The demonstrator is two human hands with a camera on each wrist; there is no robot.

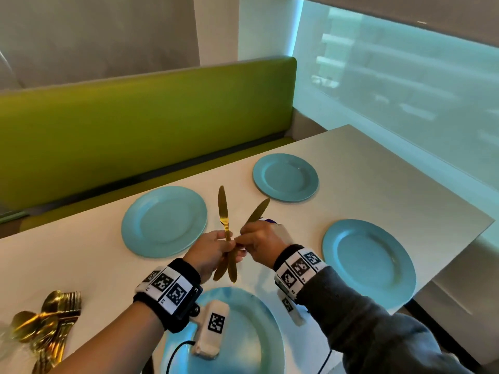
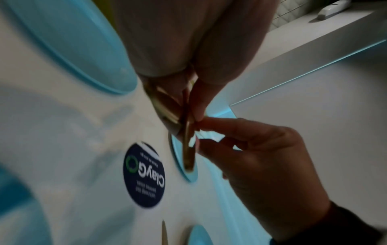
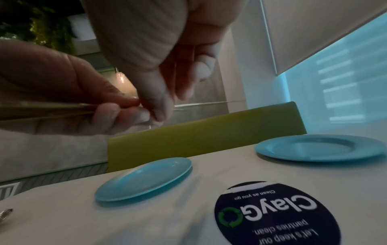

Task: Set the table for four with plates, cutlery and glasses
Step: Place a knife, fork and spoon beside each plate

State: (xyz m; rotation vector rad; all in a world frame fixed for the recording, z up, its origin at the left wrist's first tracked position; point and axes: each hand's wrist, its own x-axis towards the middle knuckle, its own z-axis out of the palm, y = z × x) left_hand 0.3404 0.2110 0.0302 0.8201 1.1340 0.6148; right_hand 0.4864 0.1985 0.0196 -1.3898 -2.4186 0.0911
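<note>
Over the middle of the white table (image 1: 378,168), my left hand (image 1: 229,245) grips a small bundle of gold knives (image 1: 223,209) by the handles, one blade pointing up. My right hand (image 1: 243,238) pinches one knife (image 1: 258,211) of that bundle, and its blade slants up to the right. In the left wrist view the right hand's fingertips (image 2: 209,122) meet the gold handles (image 2: 187,145). Blue plates lie at the far left (image 1: 164,221), far right (image 1: 285,177), near right (image 1: 368,259) and nearest me (image 1: 251,333). No glasses are in view.
A heap of gold cutlery (image 1: 46,319) lies at the table's near left edge. A round dark ClayGo sticker (image 3: 272,215) sits on the tabletop between the plates. A green bench (image 1: 135,117) runs along the far side, with a window wall on the right.
</note>
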